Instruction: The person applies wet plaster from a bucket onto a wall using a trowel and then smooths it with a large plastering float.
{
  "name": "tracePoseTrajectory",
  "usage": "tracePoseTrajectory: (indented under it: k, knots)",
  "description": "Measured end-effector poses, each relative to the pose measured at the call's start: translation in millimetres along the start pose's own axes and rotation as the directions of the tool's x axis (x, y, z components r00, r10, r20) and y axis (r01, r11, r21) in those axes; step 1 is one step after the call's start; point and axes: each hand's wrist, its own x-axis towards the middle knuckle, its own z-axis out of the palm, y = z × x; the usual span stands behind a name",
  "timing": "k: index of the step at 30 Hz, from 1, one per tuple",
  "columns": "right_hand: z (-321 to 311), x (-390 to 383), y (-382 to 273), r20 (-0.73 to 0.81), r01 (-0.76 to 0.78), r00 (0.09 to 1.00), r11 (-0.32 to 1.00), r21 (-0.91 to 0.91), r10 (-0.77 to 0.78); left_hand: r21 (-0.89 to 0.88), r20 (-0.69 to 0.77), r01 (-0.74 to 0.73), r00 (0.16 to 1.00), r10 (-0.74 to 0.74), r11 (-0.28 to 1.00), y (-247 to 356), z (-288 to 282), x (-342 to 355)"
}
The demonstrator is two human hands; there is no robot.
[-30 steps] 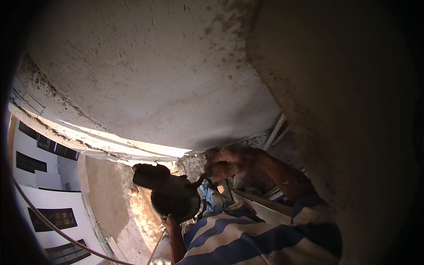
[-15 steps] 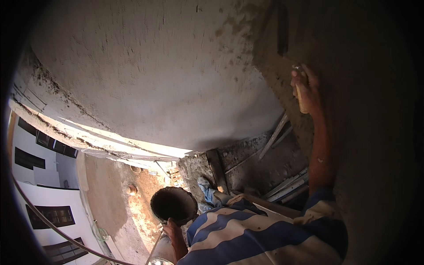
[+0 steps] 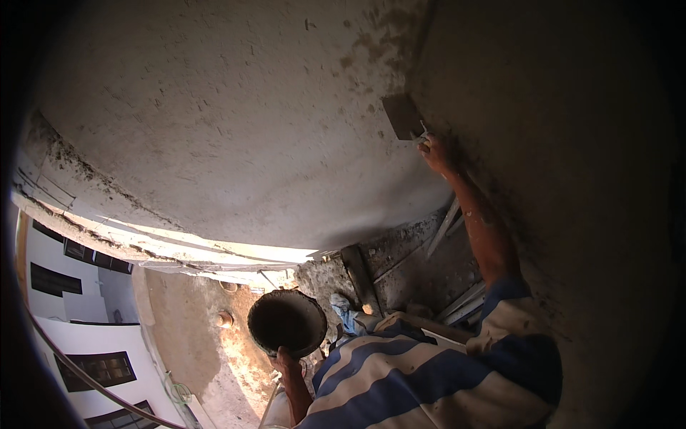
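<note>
My right hand [image 3: 434, 151] is closed round the handle of a trowel [image 3: 403, 117]. The trowel's flat rectangular blade lies against the grey plastered wall [image 3: 250, 129], beside the inner corner and below a patch of dark wet splotches. At waist height, my left hand [image 3: 284, 357] grips the rim of a round black bucket [image 3: 287, 323]. Its dark inside faces up; what it holds is too shadowed to make out. My right arm is stretched up along the shaded side wall [image 3: 557, 179].
Boards and poles [image 3: 461, 304] lean at the wall's foot near my feet [image 3: 341, 304]. Far below at left is sunlit ground with an orange-brown pot [image 3: 224, 319] and a green hose [image 3: 179, 390]. A white building [image 3: 64, 304] with dark windows stands beyond; a cable curves past it.
My right hand has moved the trowel left from the shaded side wall, across the corner, onto the front wall. My left hand still holds the bucket, which sits slightly lower right in view.
</note>
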Motion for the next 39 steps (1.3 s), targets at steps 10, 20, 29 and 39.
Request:
tracePoseTrajectory:
  k: [10,20,29,39]
  knots:
    - [-49.4,-50.1,-23.8,0.039,-0.139,0.989,0.99,-0.024,0.14,0.207,-0.075,0.022,0.997,-0.006,0.978,28.3,2.4,-26.2]
    - [-92.9,-95.9,-30.8,0.016,-0.231,0.973,0.973,-0.003,0.231,-0.017,-0.005,-0.003,1.0,0.003,1.0,24.1,18.8,-15.3]
    - [-164.8,-164.9,-49.7,-0.011,-0.213,0.977,0.971,-0.107,0.213,0.053,0.148,0.037,0.988,-0.045,0.998,-37.1,-38.9,45.5]
    - [-195.3,-201.3,-210.5,0.412,0.056,0.886,0.931,0.36,-0.212,0.003,0.129,-0.015,0.992,0.014,1.0,-42.1,-30.9,-9.9]
